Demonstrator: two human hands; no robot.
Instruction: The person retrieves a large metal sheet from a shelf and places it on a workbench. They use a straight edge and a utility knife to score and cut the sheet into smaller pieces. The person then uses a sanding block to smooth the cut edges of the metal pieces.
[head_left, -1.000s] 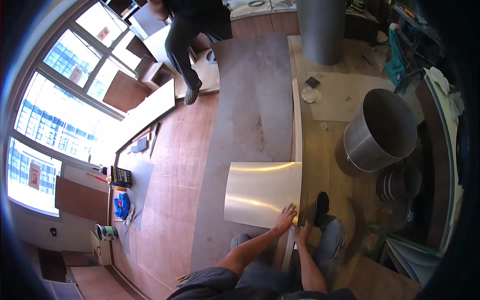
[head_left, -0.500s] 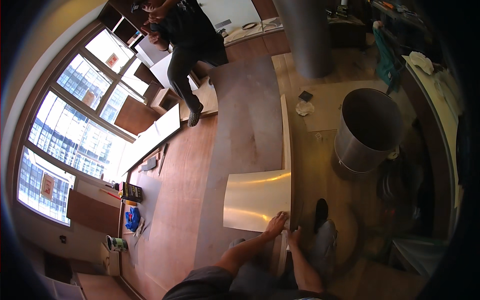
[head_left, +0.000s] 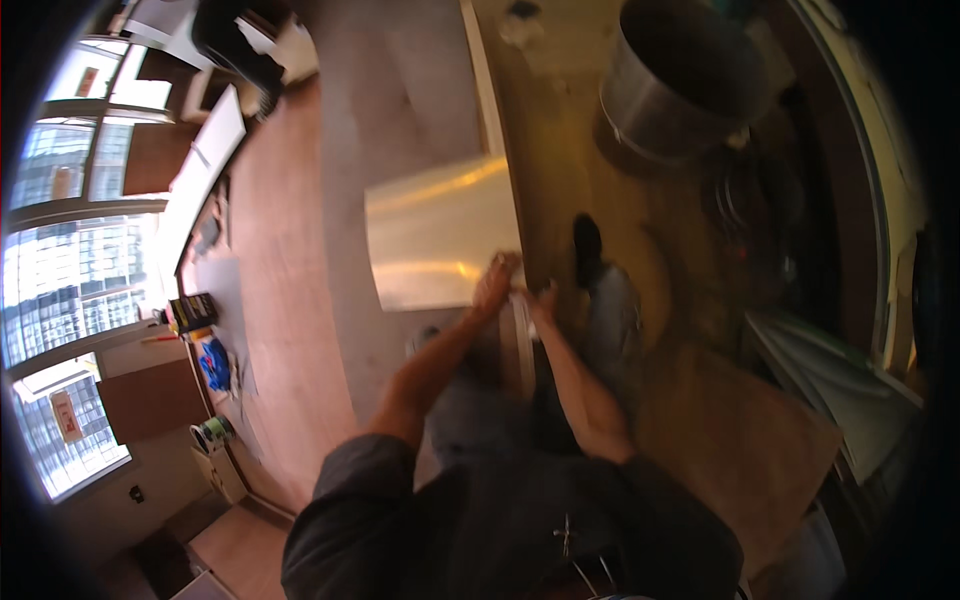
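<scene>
A shiny, brass-toned metal sheet (head_left: 435, 235) lies on the grey board of the workbench, its right side along the bench edge. My left hand (head_left: 495, 283) is at the sheet's near right corner, fingers bent together over the edge. Close beside it, just past the bench edge, my right hand (head_left: 542, 300) is closed. Whatever it may hold is hidden and smeared by motion. The grey board (head_left: 400, 100) stretches away beneath the sheet, with a pale wooden strip (head_left: 483, 85) along its right side.
A large metal cylinder (head_left: 640, 110) stands on the floor to the right. My shoe (head_left: 588, 240) is below the bench edge. At left, a blue bag (head_left: 214, 364), a dark box (head_left: 192, 313) and a tin (head_left: 212, 432) line the bench. Another person's leg (head_left: 235, 50) shows at the far left.
The view has tipped downward and turned, so the sheet and bench appear higher and further left. My hands stay at the sheet's corner. The other person is now mostly out of view.
</scene>
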